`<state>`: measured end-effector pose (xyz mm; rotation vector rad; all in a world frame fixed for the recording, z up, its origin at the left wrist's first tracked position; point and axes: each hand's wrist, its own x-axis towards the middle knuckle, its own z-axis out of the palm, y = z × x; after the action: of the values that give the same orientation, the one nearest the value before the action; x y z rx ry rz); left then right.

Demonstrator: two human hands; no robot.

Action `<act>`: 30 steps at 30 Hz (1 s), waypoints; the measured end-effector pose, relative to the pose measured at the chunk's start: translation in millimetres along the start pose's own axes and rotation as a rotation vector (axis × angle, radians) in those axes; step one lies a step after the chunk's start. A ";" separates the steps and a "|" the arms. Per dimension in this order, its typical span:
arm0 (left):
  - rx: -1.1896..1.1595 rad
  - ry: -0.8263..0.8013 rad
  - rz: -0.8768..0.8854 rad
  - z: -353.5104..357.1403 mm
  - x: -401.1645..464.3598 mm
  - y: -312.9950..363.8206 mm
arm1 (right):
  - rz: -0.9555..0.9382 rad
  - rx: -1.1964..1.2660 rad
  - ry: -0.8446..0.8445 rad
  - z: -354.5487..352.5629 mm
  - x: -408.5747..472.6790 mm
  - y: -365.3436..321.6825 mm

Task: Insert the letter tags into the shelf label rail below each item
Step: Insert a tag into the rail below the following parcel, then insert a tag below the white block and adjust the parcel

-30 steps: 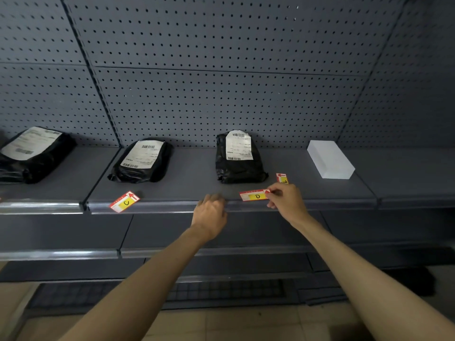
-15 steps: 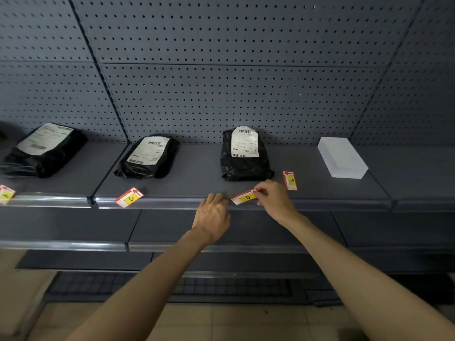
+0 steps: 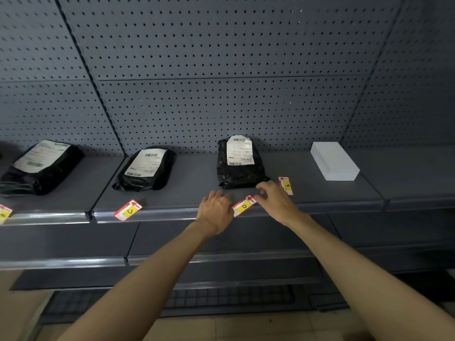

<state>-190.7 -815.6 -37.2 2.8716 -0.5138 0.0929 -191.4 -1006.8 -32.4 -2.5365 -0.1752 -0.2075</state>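
My right hand point(image 3: 275, 201) pinches the right end of the red-and-yellow D tag point(image 3: 243, 206), which tilts up over the shelf's front edge, below the third black parcel point(image 3: 240, 163). My left hand point(image 3: 215, 211) rests with curled fingers on the clear label rail point(image 3: 167, 214), touching the tag's left end. A C tag point(image 3: 128, 209) lies loose at the edge below the second black parcel point(image 3: 146, 169). An E tag point(image 3: 286, 185) lies on the shelf behind my right hand. Another tag point(image 3: 4, 214) shows at the far left edge.
A white box point(image 3: 333, 163) stands on the shelf to the right. A further black parcel point(image 3: 40, 166) lies at the left. Pegboard backs the shelf. A lower shelf point(image 3: 221, 257) with its own rail runs beneath my forearms.
The D tag has tipped from flat to tilted, right end raised, and shifted left toward my left hand. The view has swung slightly to the left.
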 end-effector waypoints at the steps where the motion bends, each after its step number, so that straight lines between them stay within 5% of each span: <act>1: -0.009 0.023 -0.010 -3.7 5.0 6.8 | -0.007 -0.014 0.022 -7.0 -1.1 3.5; 10: -0.077 0.071 -0.065 -1.4 69.9 98.9 | 0.036 -0.195 0.025 -69.1 14.3 70.1; 25: 0.104 -0.120 -0.404 66.1 142.6 188.4 | -0.121 -0.309 -0.107 -93.5 40.2 162.1; 30: -0.091 -0.151 -0.563 61.3 153.2 190.8 | -0.141 -0.257 -0.083 -92.1 40.0 177.1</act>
<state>-112.4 -1055.4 -42.1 2.8254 0.2714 -0.2345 -132.2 -1201.1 -45.8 -2.7928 -0.3831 -0.1895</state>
